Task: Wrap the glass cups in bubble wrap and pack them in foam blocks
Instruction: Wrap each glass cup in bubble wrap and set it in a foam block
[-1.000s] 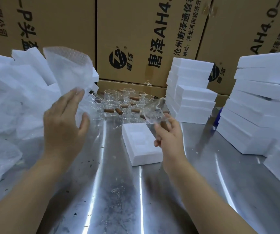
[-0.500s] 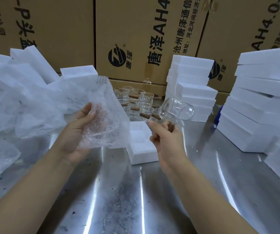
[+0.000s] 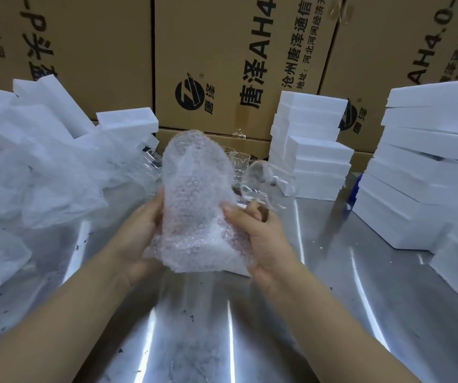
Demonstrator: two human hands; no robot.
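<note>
— Above the middle of the steel surface (image 3: 222, 341), what is being held?
— A piece of bubble wrap (image 3: 194, 194), upright between both hands and clear of the surface. The left hand (image 3: 139, 239) grips its left edge, thumb in front, fingers hidden behind.
— And the right hand (image 3: 263, 241)?
— Its thumb presses the wrap's right edge, while its curled fingers hold a glass cup (image 3: 259, 178) by a brown handle. The cup is tipped and blurred, just right of the wrap; whether the two touch I cannot tell.
— Where is everything else?
— More glass cups (image 3: 240, 158) stand on the surface behind the wrap, partly hidden by it. Stacks of white foam blocks (image 3: 316, 150) rise on the right. A loose heap of white wrapping sheets (image 3: 29, 172) lies on the left, and printed cardboard boxes (image 3: 222, 51) line the back.
</note>
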